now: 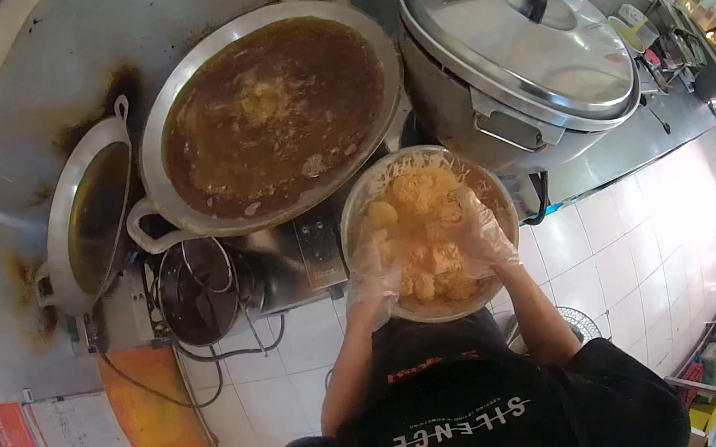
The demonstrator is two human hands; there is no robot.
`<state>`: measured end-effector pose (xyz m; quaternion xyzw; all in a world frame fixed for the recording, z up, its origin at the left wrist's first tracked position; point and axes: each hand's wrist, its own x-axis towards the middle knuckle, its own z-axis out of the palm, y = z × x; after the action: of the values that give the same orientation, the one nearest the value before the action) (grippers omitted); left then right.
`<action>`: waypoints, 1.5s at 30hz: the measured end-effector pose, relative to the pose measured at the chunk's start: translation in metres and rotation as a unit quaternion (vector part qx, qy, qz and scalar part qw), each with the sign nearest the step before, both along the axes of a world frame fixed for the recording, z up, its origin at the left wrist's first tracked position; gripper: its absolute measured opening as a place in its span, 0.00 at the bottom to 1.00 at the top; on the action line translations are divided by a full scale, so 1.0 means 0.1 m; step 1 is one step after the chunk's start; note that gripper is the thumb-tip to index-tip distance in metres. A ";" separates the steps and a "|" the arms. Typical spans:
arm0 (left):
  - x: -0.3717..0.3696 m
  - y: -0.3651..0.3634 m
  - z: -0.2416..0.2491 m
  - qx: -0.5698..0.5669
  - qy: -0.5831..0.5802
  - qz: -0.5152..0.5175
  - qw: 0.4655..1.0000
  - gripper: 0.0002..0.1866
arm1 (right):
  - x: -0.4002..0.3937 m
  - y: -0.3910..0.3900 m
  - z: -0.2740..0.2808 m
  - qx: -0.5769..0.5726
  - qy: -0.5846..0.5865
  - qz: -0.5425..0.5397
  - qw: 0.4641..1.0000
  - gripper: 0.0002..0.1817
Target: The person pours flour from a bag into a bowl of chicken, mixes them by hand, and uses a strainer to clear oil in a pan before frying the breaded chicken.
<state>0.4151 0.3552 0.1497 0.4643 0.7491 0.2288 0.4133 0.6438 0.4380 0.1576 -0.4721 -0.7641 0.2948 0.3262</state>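
A round metal bowl (507, 200) is close in front of my body, with several battered, flour-coated pieces (434, 272) inside. My left hand (374, 268), in a clear plastic glove, is at the bowl's left side, by a rounded coated piece; its fingers are blurred. On the right side, my right hand (484, 236), also gloved, has its fingers curved around a coated piece. Beyond the bowl, a large wok (149, 158) holds dark bubbling oil, with one pale golden piece (263, 98) frying in it.
A big lidded pot (488, 100) stands right of the wok. At left are a smaller wok (57, 215) with oil and a dark pot (203, 309) with a wire tool. A steel counter (591, 157) extends right, above a tiled floor (613, 239).
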 end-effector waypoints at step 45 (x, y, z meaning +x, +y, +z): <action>0.18 -0.42 0.78 0.101 -0.004 -0.013 0.995 0.22 | 0.24 0.18 -0.21 0.132 -0.212 0.075 0.965 0.14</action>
<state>0.4331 0.3135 0.2272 0.5129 0.7142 0.2997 0.3700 0.6682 0.4556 0.1368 -0.4174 -0.8812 0.1086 0.1934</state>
